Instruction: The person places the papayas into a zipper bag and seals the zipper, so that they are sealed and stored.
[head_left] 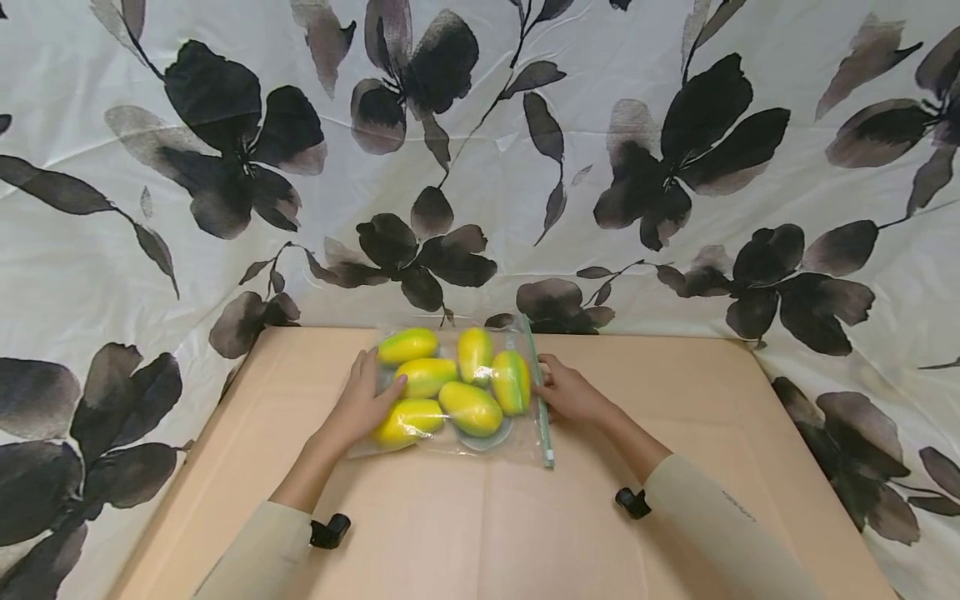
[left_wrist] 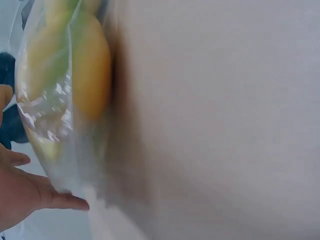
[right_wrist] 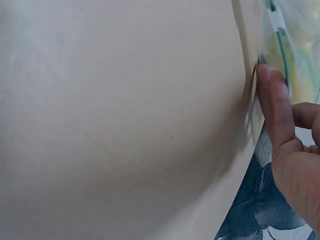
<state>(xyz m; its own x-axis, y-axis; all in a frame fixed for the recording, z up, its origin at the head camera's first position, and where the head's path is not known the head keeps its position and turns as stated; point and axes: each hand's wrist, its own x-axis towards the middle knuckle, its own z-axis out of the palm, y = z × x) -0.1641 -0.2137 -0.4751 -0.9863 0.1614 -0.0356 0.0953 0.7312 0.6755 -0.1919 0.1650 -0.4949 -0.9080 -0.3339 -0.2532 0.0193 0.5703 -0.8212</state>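
A clear zip bag (head_left: 442, 443) lies on a cardboard sheet, holding several yellow mangoes (head_left: 470, 408) with green tints. At the bag's left side, my left hand (head_left: 362, 400) grips it, thumb over a mango and fingers along the edge. The left wrist view shows this hand (left_wrist: 25, 192) with a finger against the bag's lower edge. My right hand (head_left: 570, 390) pinches the bag's right side by the green zip strip (head_left: 542, 408). In the right wrist view, the fingers of that hand (right_wrist: 295, 155) meet the bag's edge, partly cut off by the frame.
The cardboard sheet (head_left: 480, 533) covers the work surface, and its far edge runs just behind the bag. Around and behind it hangs a white cloth (head_left: 525, 183) with dark flower prints. A pale round patch (head_left: 487, 437) shows at the bag's near side.
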